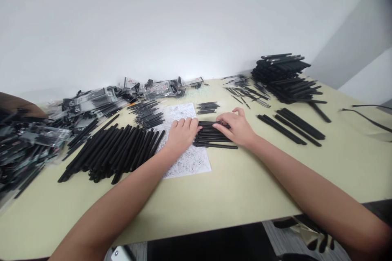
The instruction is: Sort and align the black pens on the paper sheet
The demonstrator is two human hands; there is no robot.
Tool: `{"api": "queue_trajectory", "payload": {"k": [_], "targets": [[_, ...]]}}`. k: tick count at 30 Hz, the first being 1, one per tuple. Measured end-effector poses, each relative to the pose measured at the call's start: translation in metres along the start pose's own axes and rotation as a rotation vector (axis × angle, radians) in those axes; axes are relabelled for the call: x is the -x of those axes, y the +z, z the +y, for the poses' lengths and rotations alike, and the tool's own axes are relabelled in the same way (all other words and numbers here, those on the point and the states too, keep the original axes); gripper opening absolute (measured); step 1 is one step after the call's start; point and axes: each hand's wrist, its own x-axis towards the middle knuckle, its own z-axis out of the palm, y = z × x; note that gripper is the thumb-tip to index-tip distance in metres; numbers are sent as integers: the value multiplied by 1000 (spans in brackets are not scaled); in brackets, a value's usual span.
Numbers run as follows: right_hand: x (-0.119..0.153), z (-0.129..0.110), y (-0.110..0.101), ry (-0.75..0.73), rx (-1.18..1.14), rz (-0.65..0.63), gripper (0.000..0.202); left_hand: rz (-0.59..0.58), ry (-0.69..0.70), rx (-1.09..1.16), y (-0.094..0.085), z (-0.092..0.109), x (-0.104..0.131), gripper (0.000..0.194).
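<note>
Table (226, 200), pale yellow: rods (214, 135) lie across the right edge of the paper (192, 161). Left hand (183, 133), fingers together, meets ends over the paper; right hand (235, 129), fingers parted, covers ends beyond it; pinch indeterminable. Probably light, stiff, smooth; grasp both ends.

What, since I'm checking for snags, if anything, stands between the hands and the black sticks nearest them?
Nothing visible: the left hand is at the left end of the black sticks, the right hand at their right end. The paper lies flat, not between.
</note>
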Motion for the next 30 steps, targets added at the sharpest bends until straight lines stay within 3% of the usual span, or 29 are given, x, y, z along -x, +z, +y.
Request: {"api": "queue_trajectory", "payload": {"k": [7,16,23,30], "targets": [[0,2,2,4,93,-61,45,19,37,2,-1,0,0,37],[-1,5,0,24,38,-78,51,34,87,-14,-1,0,4,25],[2,-1,-2,13,-52,-35,27,64,32,-69,-7,-2,4,25],[3,-1,0,16,-70,-19,26,6,-71,-64,-14,-8,5,37]]}}
